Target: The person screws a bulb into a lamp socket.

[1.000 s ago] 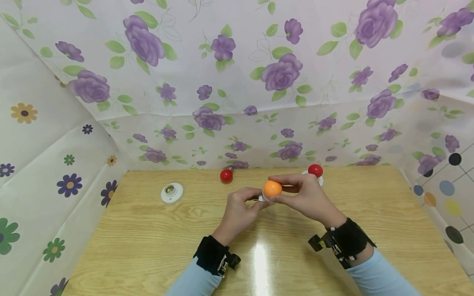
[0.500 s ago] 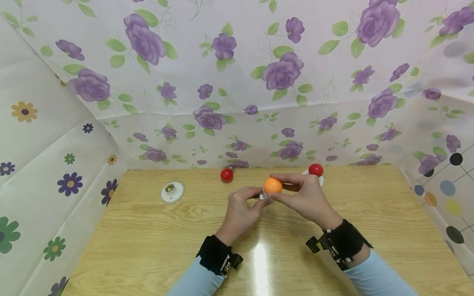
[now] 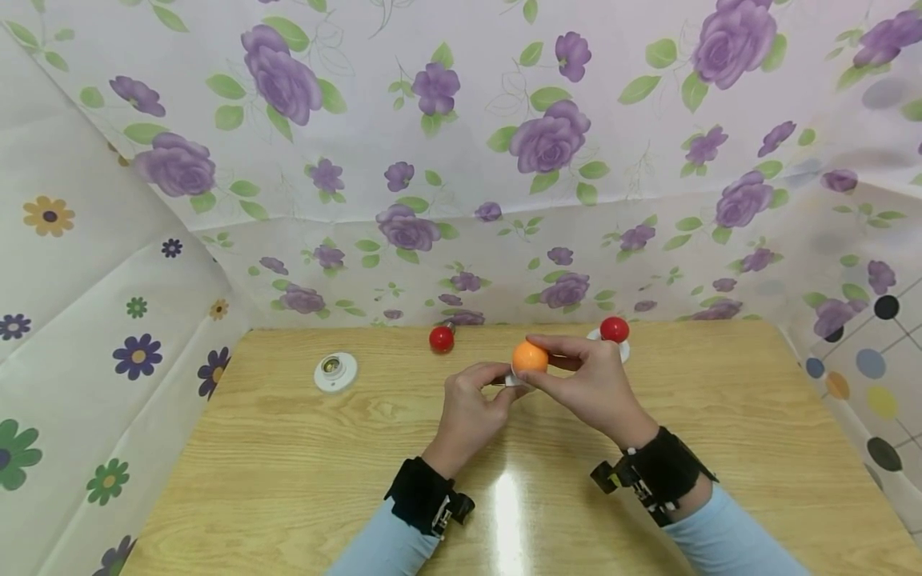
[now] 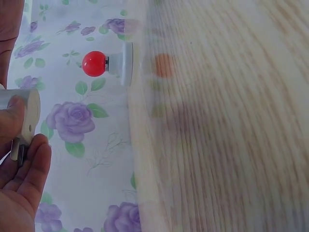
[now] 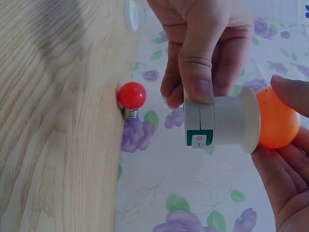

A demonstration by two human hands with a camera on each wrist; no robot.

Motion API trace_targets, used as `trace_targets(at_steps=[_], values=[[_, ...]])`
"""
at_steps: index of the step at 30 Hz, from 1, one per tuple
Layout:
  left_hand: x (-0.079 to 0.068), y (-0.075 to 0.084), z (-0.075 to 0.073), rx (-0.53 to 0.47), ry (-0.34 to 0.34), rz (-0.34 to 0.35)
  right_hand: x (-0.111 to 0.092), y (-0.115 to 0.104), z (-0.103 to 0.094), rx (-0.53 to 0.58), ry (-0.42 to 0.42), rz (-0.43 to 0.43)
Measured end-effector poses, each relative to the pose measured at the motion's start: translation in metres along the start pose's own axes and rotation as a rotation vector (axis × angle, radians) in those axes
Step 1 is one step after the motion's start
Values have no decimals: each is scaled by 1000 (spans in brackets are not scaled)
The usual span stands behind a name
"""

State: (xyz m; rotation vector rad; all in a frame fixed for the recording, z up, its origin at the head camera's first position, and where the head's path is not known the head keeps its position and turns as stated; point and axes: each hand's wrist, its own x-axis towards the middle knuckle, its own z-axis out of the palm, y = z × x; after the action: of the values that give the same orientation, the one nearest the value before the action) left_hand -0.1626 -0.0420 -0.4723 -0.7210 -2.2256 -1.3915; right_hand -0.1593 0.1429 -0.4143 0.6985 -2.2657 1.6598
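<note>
My left hand [image 3: 471,408] grips a white plug-in lamp socket [image 5: 224,121] above the table. The left wrist view shows its metal prongs [image 4: 18,151] beside the fingers, and the right wrist view shows a switch marked O and I [image 5: 199,140] on its side. With thumb and fingers, my right hand [image 3: 594,392] pinches an orange light bulb [image 3: 530,358]. That bulb sits against the socket's flared mouth, its base hidden inside. Part of the socket is covered by my hands in the head view.
A white round lamp holder [image 3: 335,373] with a bare opening lies at the left. Near the back edge rests a loose red bulb [image 3: 442,339]. Behind my right hand, another red bulb [image 3: 615,329] stands in a white base [image 4: 127,64]. Flowered cloth [image 3: 324,160] rises behind the wooden table [image 3: 288,480].
Both hands have shifted very slightly away from me with the socket and bulb. My right wrist has swung a little to the left, while the right fingers stay on the bulb.
</note>
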Motion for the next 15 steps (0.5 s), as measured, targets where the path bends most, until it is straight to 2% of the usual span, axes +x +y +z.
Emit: trace_targets(at_steps=[9,15], values=[[1,1,-1,10,-3,2,0,-3,1,-26,15,-29],[0,-2,0,-37,-14,-23,3,-21,-4,-40,-34,53]])
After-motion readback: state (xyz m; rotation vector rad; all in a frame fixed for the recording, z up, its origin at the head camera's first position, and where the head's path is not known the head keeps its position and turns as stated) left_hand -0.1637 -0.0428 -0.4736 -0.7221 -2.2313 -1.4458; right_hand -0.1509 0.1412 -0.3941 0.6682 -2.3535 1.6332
